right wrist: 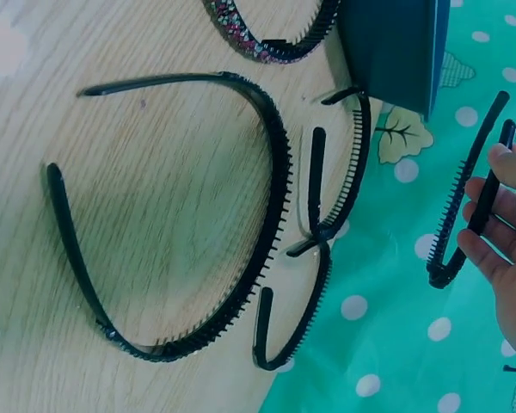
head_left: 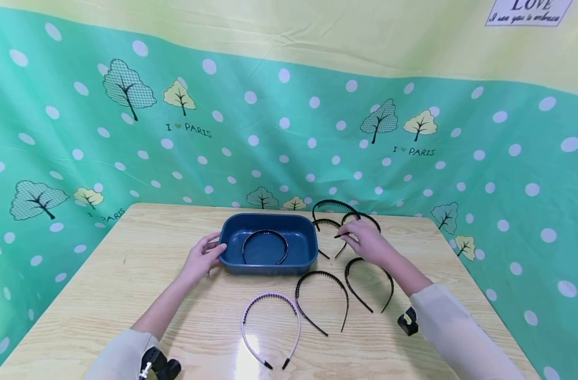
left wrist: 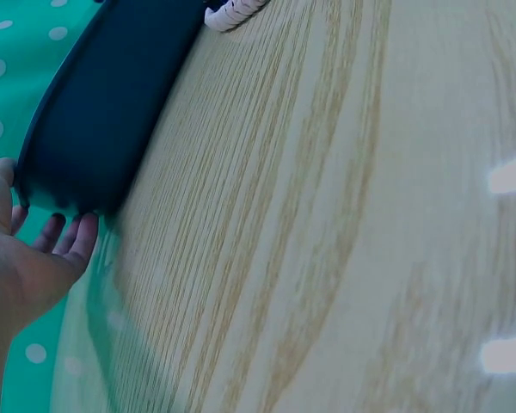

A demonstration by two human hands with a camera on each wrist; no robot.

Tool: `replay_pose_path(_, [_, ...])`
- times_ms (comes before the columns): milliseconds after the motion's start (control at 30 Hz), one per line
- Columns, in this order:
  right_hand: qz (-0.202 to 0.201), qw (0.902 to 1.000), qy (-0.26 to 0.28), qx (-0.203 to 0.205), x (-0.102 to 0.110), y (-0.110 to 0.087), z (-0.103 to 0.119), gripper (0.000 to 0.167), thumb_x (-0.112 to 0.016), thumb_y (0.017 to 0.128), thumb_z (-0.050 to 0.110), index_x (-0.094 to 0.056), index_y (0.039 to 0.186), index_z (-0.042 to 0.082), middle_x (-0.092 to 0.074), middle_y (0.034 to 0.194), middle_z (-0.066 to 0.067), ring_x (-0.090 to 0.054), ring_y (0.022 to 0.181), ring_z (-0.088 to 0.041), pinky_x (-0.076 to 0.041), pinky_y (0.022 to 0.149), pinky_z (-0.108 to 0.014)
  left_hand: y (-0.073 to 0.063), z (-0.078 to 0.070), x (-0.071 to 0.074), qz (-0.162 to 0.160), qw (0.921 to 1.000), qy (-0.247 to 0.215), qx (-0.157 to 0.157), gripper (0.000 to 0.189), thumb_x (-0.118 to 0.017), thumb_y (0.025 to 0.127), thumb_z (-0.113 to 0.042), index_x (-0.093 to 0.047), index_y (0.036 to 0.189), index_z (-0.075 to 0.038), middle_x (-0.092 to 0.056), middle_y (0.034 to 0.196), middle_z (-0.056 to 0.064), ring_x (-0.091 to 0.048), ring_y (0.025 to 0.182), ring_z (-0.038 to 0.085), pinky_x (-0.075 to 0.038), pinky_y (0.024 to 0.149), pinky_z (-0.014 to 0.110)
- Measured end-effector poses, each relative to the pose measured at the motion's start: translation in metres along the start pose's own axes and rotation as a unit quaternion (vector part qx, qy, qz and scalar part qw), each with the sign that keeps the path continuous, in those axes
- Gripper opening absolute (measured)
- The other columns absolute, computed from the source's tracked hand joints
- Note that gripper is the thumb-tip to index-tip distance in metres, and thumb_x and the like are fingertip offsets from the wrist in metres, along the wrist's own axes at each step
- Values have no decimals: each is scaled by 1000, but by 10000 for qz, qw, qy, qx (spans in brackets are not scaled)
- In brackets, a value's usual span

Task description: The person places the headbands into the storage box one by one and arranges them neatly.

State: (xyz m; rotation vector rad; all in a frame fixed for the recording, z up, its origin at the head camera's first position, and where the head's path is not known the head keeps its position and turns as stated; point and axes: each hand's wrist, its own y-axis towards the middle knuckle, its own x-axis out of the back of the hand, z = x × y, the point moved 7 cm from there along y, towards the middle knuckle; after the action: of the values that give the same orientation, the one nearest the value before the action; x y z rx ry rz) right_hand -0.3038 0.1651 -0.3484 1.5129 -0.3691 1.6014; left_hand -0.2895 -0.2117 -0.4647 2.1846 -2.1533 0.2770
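Left hand (head_left: pixel 201 259) gripped the left end of the blue box (head_left: pixel 267 269), which lay lengthwise across the frame's centre; the right hand (head_left: pixel 365 240), just beyond its right end, pinched a black headband (right wrist: pixel 479 217).

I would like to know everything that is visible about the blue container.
The blue container is dark, rectangular and open-topped, with rounded corners and smooth, slightly shiny walls that look like plastic. It stands upright near the far edge of the table, set lengthwise from left to right. One dark headband lies inside. The left hand holds the container's left end, thumb at the rim.
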Motion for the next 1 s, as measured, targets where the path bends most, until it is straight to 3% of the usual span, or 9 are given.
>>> replay_pose_path(300, [54, 10000, 26, 79, -5, 2, 5, 8, -64, 87, 6, -66, 95, 9, -66, 92, -5, -60, 89, -22, -51, 77, -37, -1, 0, -2, 43, 10000, -8, -8, 58, -56, 94, -33, -35, 143, -11, -47, 133, 24, -56, 113, 32, -56, 85, 32])
replay_pose_path(1000, [112, 9997, 44, 218, -12, 3, 16, 8, -62, 89, 7, -66, 96, 9, -66, 94, -3, -59, 91, -20, -51, 77, -35, -1, 0, -1, -9, 10000, 48, 37, 59, -56, 94, -34, -35, 144, -12, -47, 133, 24, -57, 112, 28, -56, 85, 30])
